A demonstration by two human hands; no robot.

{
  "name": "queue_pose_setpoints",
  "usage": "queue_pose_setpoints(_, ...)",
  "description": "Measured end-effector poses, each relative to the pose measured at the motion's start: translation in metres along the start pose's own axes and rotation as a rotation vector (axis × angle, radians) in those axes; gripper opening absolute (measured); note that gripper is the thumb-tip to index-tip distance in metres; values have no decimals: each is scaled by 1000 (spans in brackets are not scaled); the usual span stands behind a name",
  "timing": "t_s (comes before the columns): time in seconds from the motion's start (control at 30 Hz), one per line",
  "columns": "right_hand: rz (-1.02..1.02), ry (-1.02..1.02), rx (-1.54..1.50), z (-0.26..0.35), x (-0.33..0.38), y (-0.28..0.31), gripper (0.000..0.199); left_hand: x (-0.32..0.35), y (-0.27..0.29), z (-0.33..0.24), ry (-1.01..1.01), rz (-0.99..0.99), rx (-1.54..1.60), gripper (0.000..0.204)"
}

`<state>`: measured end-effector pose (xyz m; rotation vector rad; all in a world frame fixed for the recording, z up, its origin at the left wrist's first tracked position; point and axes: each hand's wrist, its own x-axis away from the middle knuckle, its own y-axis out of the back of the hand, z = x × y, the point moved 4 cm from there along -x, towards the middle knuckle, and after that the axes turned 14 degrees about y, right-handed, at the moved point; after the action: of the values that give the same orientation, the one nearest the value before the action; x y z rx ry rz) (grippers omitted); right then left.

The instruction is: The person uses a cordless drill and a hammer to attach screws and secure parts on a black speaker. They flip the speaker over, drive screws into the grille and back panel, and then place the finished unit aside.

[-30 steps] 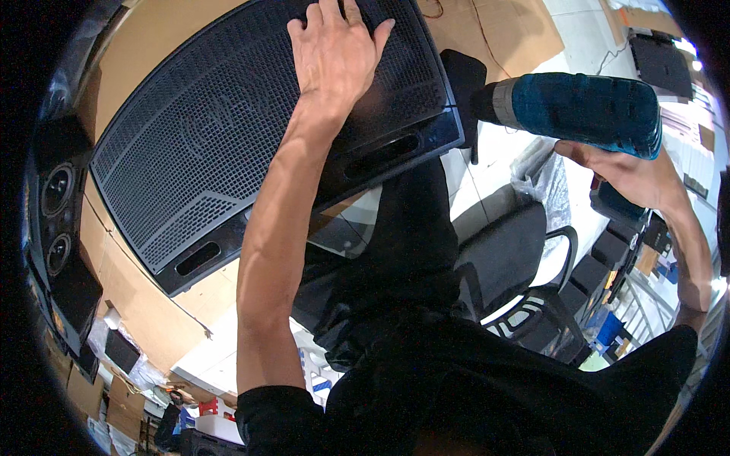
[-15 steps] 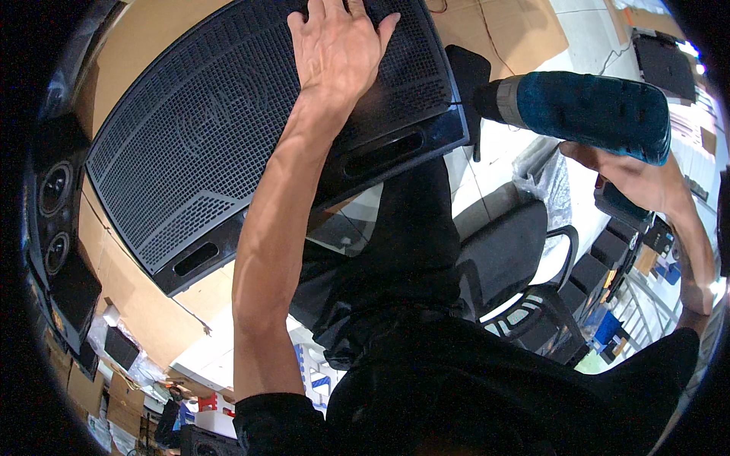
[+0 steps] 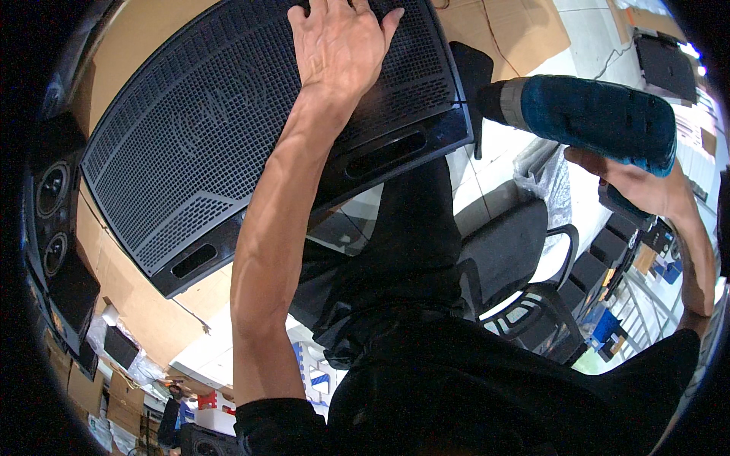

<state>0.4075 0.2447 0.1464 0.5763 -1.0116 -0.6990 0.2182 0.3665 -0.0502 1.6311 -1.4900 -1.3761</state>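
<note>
A large black speaker cabinet (image 3: 205, 144) with a perforated metal grille lies before me on brown cardboard. My left hand (image 3: 342, 49) rests on the grille with fingers spread; its fingertips run to the picture's upper edge. In my right hand (image 3: 646, 182) is a teal cordless drill (image 3: 593, 118), gripped by its handle. The drill's dark chuck points left at the speaker's right edge, where a thin bit reaches the grille's border. Two slot-shaped openings show along the speaker's near side.
A black office chair (image 3: 506, 247) stands to the right of my legs, with clear plastic wrap (image 3: 544, 178) behind it. At far left stands another speaker (image 3: 55, 190) with round drivers exposed. Cardboard (image 3: 502, 30) covers the floor beyond the speaker; black cases (image 3: 665, 64) lie at far right.
The drill and my right hand have shifted slightly right and down. The speaker's right edge sits a little farther right in view. My left hand stays on the grille.
</note>
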Motion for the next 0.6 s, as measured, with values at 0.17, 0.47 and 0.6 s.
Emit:
queue_pose_setpoints(0.17,62,63,-3,-3,-7,0,30,2,1,1,14,2,1,61)
queue_pose_setpoints(0.47,-66,-22,18,1,-15,3,41,3,2,-1,-11,-34,-18,61)
queue_pose_setpoints(0.6,-60,163,-58,11,-27,5,29,3,-13,7,-51,-99,-38,64)
